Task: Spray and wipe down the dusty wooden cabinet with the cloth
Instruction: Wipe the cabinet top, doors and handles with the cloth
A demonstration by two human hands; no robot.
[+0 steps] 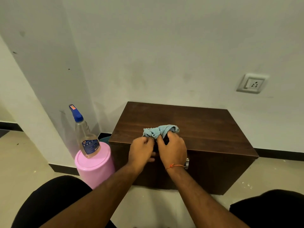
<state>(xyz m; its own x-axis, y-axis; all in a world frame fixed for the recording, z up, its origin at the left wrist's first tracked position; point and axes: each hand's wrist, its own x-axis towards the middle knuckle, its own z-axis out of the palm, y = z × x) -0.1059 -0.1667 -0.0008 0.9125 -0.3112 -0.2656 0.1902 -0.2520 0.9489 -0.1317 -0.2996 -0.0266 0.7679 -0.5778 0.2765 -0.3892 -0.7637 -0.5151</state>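
A low dark wooden cabinet (205, 129) stands against the white wall. A crumpled light blue cloth (158, 131) sits bunched near the front edge of its top. My left hand (141, 149) pinches the cloth's left end with curled fingers. My right hand (172, 148) grips the cloth's right part, its fingers curled over the fabric. Both hands are close together at the cabinet's front edge. A clear spray bottle (86, 136) with a blue nozzle stands upright to the left, untouched.
The spray bottle rests on an upturned pink bucket (95, 168) right beside the cabinet's left side. A wall corner juts out at the left. A wall socket (251, 83) is at the right. My knees in dark clothing frame the bottom; beige floor lies around.
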